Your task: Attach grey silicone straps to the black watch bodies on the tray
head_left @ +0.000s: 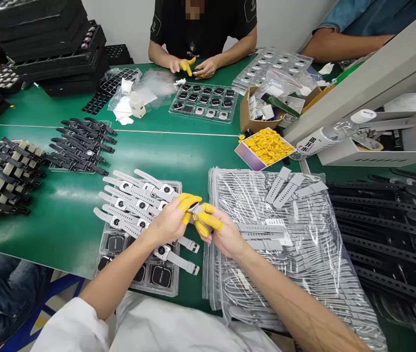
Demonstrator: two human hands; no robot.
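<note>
Hands meet at the picture's centre over a green desk [64, 215]. The left hand [169, 220] and the right hand [222, 234], both wearing yellow fingertip covers, pinch one small grey watch piece [195, 211] between them, each grip closed on it. At 8 o'clock from the hands sits a clear tray [142, 274] of grey watches. At 4 o'clock lies a plastic bag of grey straps [296, 244]. At 1 o'clock stands a box of yellow finger covers [266, 145]. At 12 o'clock, a seated person's hands [193, 66] work across the desk.
</note>
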